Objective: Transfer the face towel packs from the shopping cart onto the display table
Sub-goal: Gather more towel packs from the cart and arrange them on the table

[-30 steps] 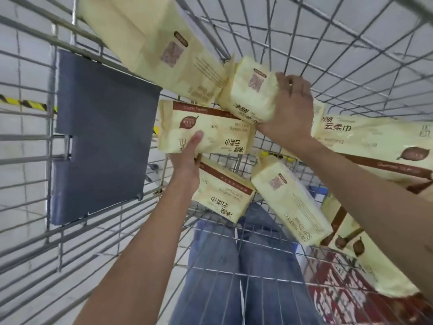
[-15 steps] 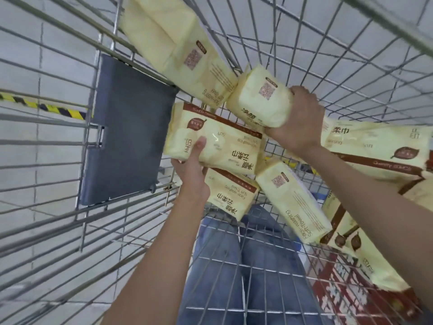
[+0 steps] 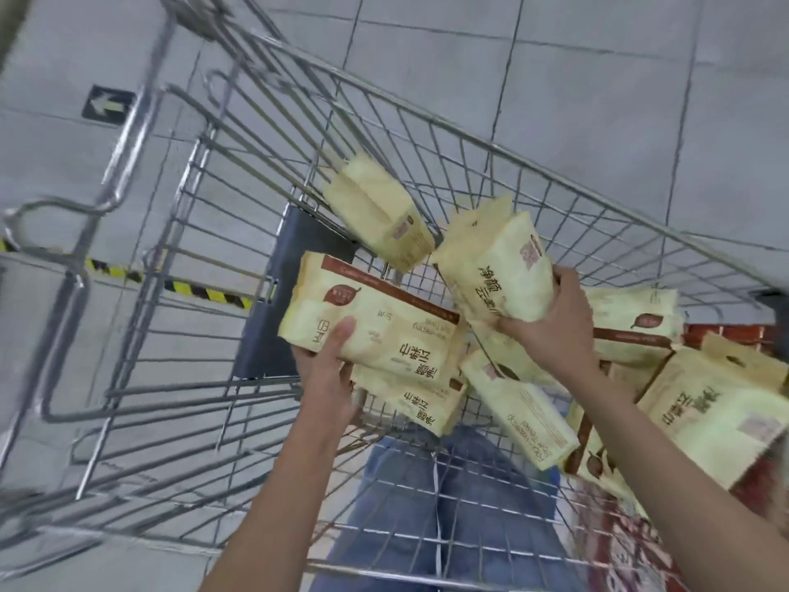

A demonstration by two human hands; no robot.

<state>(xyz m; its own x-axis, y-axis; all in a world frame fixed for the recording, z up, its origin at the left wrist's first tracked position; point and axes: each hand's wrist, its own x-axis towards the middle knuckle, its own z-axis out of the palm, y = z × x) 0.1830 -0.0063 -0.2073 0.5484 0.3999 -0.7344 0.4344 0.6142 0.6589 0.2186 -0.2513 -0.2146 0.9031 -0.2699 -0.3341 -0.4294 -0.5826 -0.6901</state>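
So you're looking straight down into the wire shopping cart (image 3: 427,134), and both your hands are already busy. Your left hand (image 3: 328,378) has its fingers wrapped under a flat cream face towel pack (image 3: 375,322) with the brown stripe along its top edge, thumb pressed on the printed front, and that pack sits lifted a bit above a second pack (image 3: 420,399) lying on the cart's wire floor just beneath it. Your right hand (image 3: 550,322) is clamped around the lower end of another pack (image 3: 495,267), which stands tilted up on end with its sealed top pointing toward the far side of the cart. Just beyond those two, one more pack (image 3: 375,211) leans against the cart's back wall next to the dark grey child-seat flap (image 3: 277,301). Between your forearms there's a pack (image 3: 521,408) lying at an angle on the wire bottom, and over on the right a heap of packs (image 3: 717,416) is stacked against the side, partly hidden by your right arm, so I can't tell how many are in there. Through the mesh you can see blue jeans (image 3: 427,519) under the cart, grey floor tiles (image 3: 597,100), and a strip of yellow-black hazard tape (image 3: 205,292) on the left. The edges of the view are pretty motion-blurred.
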